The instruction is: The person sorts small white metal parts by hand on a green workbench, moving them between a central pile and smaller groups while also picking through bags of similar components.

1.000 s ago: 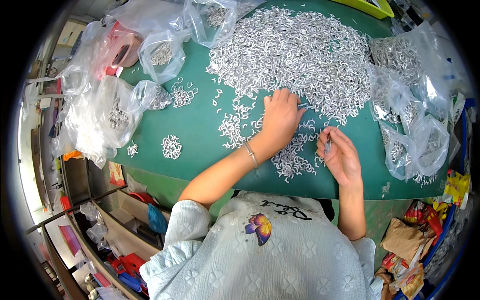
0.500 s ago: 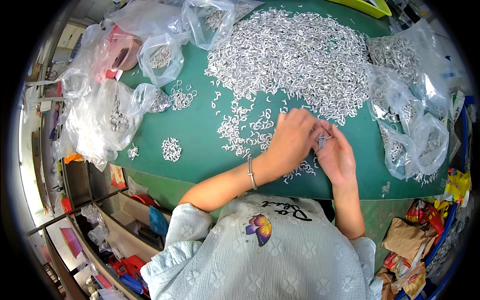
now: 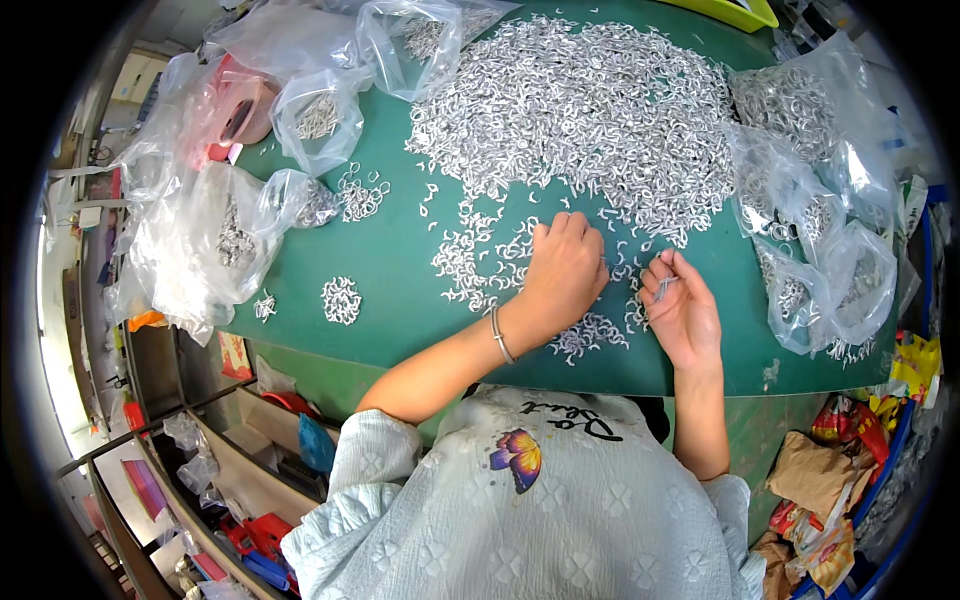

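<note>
My left hand [image 3: 567,268], a metal bangle [image 3: 500,335] on its wrist, is over the small silver curved metal pieces with its fingers curled down. Its fingertips are hidden beneath it, so whatever they grip does not show. To its right, my right hand [image 3: 682,318] is turned palm up. Several thin metal pins [image 3: 664,287] lie across its bent fingers, and the thumb and forefinger come together above them. Loose curved pieces [image 3: 590,335] lie below and between the hands. Behind them spreads a big heap of the same silver pieces [image 3: 580,100].
Clear plastic bags of metal parts stand left [image 3: 235,235] and right [image 3: 815,210] on the green table [image 3: 420,320]. Small piles of rings [image 3: 362,195] and curved pieces [image 3: 341,299] lie on the left. A yellow tray [image 3: 735,12] is at the far edge, a pink basket [image 3: 248,110] far left.
My left hand has come away from my right hand, moving left and down to the loose pieces. The right hand stays nearly in place, its pins now uncovered.
</note>
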Demonstrator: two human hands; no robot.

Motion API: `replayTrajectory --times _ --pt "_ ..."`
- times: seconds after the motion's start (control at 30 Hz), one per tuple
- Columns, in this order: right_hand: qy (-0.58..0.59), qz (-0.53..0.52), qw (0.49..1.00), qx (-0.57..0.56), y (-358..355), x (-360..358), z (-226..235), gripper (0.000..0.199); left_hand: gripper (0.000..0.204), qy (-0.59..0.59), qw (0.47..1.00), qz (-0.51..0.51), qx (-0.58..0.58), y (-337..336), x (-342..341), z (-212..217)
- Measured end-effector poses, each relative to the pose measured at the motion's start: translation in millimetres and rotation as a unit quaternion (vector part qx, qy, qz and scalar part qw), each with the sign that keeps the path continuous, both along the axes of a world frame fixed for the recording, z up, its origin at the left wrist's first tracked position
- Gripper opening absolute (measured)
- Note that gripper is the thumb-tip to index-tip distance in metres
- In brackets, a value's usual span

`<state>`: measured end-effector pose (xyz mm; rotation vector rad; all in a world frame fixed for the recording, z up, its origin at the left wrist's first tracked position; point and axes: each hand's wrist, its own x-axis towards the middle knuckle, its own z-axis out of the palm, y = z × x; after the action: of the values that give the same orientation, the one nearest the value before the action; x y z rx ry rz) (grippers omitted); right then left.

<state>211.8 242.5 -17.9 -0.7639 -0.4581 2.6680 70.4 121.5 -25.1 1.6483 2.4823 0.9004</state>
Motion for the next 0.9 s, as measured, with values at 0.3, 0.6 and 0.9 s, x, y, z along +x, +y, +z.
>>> replayTrajectory --times 0.3,0.6,0.9 --pt "-0.183 0.131 0.811 0.540 -3.6 -13.2 5.8 0.013 0.017 -0.109 0.994 0.021 -0.008 -39.2 -10.6 24.2" --pt "-0.285 0.233 0.436 0.821 -17.0 -54.4 14.8 0.015 0.016 -0.025 0.997 0.067 -0.026 -28.6 -10.2 14.3" --pt "0.071 0.250 0.933 0.249 26.6 -16.6 22.8 0.014 0.016 -0.006 0.997 0.059 -0.058 -21.6 -16.0 2.3"
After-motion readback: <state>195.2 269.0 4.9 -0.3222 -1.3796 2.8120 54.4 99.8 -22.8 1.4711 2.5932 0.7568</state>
